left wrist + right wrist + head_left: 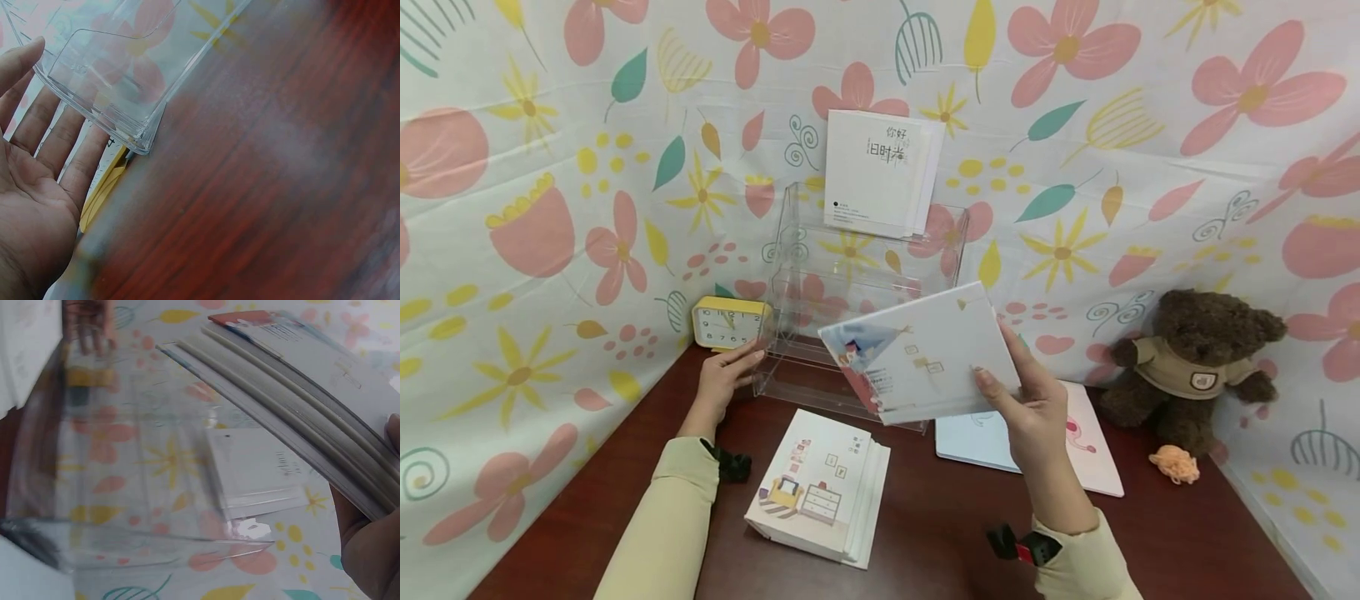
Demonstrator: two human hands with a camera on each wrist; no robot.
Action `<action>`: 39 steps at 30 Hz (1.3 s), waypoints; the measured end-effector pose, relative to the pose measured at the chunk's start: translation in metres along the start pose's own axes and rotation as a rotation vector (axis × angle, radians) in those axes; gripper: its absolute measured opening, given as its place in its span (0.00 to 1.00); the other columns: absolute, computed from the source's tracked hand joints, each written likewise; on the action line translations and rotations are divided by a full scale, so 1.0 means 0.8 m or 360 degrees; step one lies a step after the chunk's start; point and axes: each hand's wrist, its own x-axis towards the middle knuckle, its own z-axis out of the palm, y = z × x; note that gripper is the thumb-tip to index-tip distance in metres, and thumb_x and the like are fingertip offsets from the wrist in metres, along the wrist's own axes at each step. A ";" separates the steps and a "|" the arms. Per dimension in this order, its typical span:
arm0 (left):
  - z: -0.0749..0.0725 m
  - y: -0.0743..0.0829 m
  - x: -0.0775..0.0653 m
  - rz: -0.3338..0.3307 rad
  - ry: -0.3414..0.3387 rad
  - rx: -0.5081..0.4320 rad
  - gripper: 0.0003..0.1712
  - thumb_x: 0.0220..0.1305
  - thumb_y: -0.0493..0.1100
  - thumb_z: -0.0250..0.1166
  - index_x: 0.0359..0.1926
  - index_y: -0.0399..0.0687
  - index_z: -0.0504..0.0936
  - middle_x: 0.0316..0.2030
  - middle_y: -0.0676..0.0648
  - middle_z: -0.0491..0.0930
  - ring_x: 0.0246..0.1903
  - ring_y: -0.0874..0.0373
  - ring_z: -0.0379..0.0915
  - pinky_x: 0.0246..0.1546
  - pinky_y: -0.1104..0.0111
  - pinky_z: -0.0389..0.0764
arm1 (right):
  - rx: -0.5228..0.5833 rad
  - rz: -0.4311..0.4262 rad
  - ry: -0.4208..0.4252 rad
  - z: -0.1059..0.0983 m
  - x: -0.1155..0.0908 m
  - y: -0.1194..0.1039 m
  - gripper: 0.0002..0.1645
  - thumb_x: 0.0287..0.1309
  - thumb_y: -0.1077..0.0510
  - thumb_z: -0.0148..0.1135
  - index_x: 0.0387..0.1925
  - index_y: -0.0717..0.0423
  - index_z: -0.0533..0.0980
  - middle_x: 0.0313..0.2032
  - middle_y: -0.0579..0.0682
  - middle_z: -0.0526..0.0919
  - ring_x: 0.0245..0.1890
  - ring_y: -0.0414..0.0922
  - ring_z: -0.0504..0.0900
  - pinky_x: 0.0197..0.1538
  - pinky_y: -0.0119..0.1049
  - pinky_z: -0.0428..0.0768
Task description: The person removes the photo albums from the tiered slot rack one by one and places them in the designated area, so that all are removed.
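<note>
My right hand (1037,408) holds a small stack of thin white books (925,358) tilted in the air, thumb on the top cover and fingers beneath. Several books (294,419) show their edges in the right wrist view. A clear tiered display rack (778,275) stands against the back cloth. At its left side is my left hand (721,383), fingers nearly straight along the plastic wall (125,69). On the rack's top tier stand white books (880,175) with black lettering. Another pile of illustrated books (816,492) lies on the table in front.
A yellow alarm clock (732,323) stands left of the rack, just behind my left hand. Right of the rack lie a light blue book (977,442) and a pale pink one (1097,450). A brown teddy bear (1195,358) sits farther right, beside an orange puff (1175,464).
</note>
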 end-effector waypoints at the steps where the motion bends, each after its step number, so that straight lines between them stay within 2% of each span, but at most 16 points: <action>1: 0.000 0.000 0.000 0.0001 0.0001 0.0001 0.35 0.63 0.55 0.73 0.67 0.48 0.77 0.65 0.44 0.76 0.49 0.69 0.80 0.50 0.64 0.84 | -0.0048 0.0052 -0.0006 -0.003 -0.005 -0.001 0.38 0.55 0.84 0.59 0.68 0.68 0.69 0.56 0.52 0.84 0.52 0.43 0.85 0.45 0.32 0.85; 5: -0.001 0.000 0.000 -0.0005 -0.0008 0.0007 0.36 0.62 0.56 0.72 0.68 0.48 0.77 0.67 0.44 0.73 0.50 0.69 0.79 0.51 0.64 0.83 | -0.0214 0.0249 -0.0053 -0.016 -0.023 -0.003 0.38 0.57 0.80 0.62 0.69 0.65 0.70 0.57 0.47 0.84 0.52 0.42 0.85 0.43 0.32 0.86; 9: -0.002 -0.001 -0.002 -0.0022 -0.0019 0.0020 0.36 0.63 0.57 0.72 0.68 0.49 0.76 0.69 0.44 0.70 0.50 0.69 0.78 0.51 0.65 0.83 | -0.0318 0.0317 -0.0169 -0.029 -0.042 -0.004 0.38 0.56 0.80 0.62 0.69 0.65 0.69 0.55 0.45 0.85 0.48 0.41 0.86 0.40 0.32 0.86; 13: -0.002 0.000 -0.004 -0.0018 -0.0020 0.0009 0.36 0.63 0.55 0.72 0.68 0.47 0.75 0.69 0.43 0.70 0.50 0.69 0.79 0.50 0.65 0.83 | -0.0327 0.0256 -0.0275 -0.043 -0.055 -0.004 0.39 0.53 0.83 0.62 0.68 0.69 0.69 0.53 0.47 0.86 0.48 0.41 0.86 0.41 0.31 0.86; 19: -0.004 -0.001 -0.001 0.0000 -0.0001 0.0008 0.36 0.63 0.55 0.72 0.68 0.47 0.76 0.66 0.44 0.74 0.48 0.70 0.80 0.48 0.67 0.84 | -0.0197 0.0117 -0.0318 -0.060 -0.060 -0.003 0.39 0.48 0.88 0.61 0.64 0.77 0.69 0.52 0.56 0.85 0.49 0.43 0.86 0.42 0.30 0.85; 24: -0.005 -0.002 -0.001 0.0005 0.0001 0.0003 0.35 0.63 0.54 0.72 0.67 0.46 0.76 0.64 0.47 0.77 0.48 0.70 0.80 0.47 0.68 0.84 | -0.0140 0.0116 -0.0360 -0.066 -0.058 -0.004 0.39 0.48 0.88 0.59 0.65 0.79 0.67 0.53 0.57 0.84 0.50 0.45 0.86 0.41 0.33 0.86; 33: -0.003 -0.003 0.001 -0.0006 -0.0019 -0.0002 0.34 0.64 0.53 0.72 0.68 0.46 0.76 0.61 0.50 0.79 0.48 0.71 0.80 0.49 0.66 0.84 | -0.0332 0.0357 -0.0439 -0.068 -0.067 0.000 0.35 0.53 0.81 0.64 0.65 0.71 0.72 0.50 0.48 0.87 0.45 0.43 0.88 0.38 0.36 0.87; 39: -0.001 0.000 0.000 -0.0003 -0.0021 -0.0005 0.34 0.64 0.53 0.71 0.67 0.46 0.76 0.61 0.52 0.79 0.48 0.71 0.80 0.47 0.69 0.84 | -0.0277 0.0496 -0.0602 -0.067 -0.076 0.015 0.33 0.56 0.78 0.64 0.65 0.71 0.72 0.48 0.47 0.88 0.42 0.48 0.89 0.37 0.42 0.88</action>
